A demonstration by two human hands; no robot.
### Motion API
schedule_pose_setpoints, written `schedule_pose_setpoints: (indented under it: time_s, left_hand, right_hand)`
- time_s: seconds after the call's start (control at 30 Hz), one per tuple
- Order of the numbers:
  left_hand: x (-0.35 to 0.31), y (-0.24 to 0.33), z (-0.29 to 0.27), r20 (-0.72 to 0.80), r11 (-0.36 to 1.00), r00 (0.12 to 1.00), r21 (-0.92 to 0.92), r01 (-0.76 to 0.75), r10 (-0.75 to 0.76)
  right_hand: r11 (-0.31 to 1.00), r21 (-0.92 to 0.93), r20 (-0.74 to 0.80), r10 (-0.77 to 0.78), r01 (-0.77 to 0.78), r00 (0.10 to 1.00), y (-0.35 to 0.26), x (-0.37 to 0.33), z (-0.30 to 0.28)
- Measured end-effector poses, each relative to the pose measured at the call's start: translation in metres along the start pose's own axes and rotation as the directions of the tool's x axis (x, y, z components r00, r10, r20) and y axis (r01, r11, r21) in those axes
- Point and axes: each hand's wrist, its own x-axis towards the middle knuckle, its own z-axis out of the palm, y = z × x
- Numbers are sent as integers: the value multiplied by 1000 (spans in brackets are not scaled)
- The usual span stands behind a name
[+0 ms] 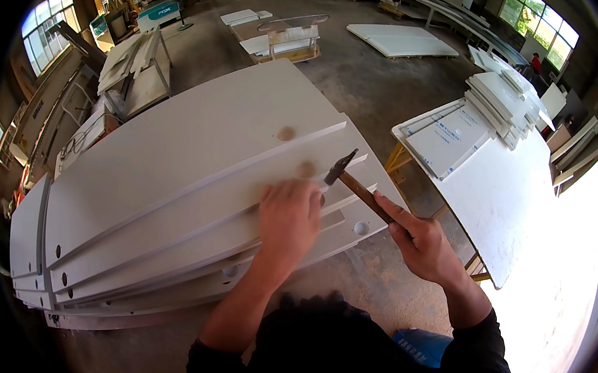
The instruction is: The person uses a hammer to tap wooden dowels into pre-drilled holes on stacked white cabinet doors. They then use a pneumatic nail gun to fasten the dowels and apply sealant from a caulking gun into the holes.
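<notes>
A stack of long white panels lies stepped in front of me, each with round holes and plugs near its ends. My left hand rests on the edge of one panel with its fingers curled; whether it pinches something small is hidden. My right hand grips the wooden handle of a hammer. The dark hammer head hangs just above the panels, close to the right of my left fingers. A round wooden plug sits in the top panel, and a white cap sits in a lower one.
A second white table with stacked white boards stands to my right. More panels lie on the concrete floor and on a trolley farther back. Racks of boards fill the left side near the windows.
</notes>
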Motion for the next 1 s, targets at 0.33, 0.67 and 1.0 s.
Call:
schedule_pose_setpoints:
  time_s: [0.33,0.67,1.0]
  left_hand:
    - [0,0,-2,4,1000,1000,-7,-15,15]
    - [2,0,-3,-6,999,1000,-43,-22,21]
    - [0,0,-8,-54,997,998,-75,9,-13]
  right_hand:
    - [993,-77,59,97,-92,994,-10,-2,-3]
    - [984,-158,-69,-96,84,993,-4,-2,9]
    - [965,-252,-9,-77,72,997,-1,-3,12]
